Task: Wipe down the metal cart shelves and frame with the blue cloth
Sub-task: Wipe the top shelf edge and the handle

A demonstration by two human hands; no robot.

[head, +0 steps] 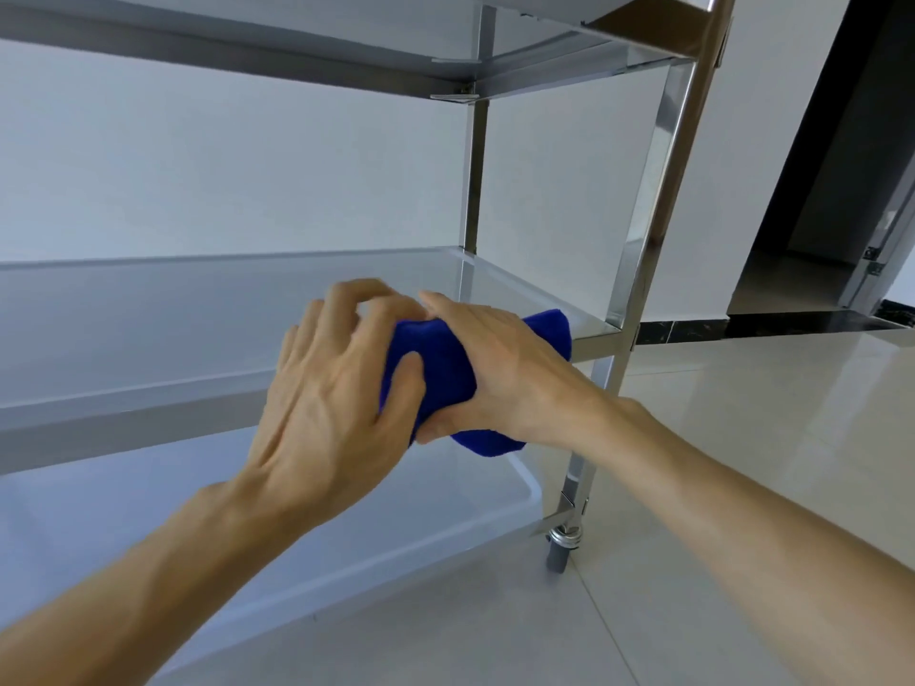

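Both hands meet on a bunched, fuzzy blue cloth [440, 358]: the right hand [500, 368] grips it, the left hand [331, 383] pinches its near edge. Beneath them lies the cart's smooth metal middle shelf [148, 329]; a polished square post [648, 190] rises just right.

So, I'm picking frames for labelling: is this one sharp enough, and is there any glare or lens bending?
Head view: the left hand's fingers are motion-blurred, while the blue cloth and right hand look fairly sharp; the cart post mirrors its surroundings without harsh glare; the wide-angle lens bows the middle shelf; lighting is soft, shadows faint.
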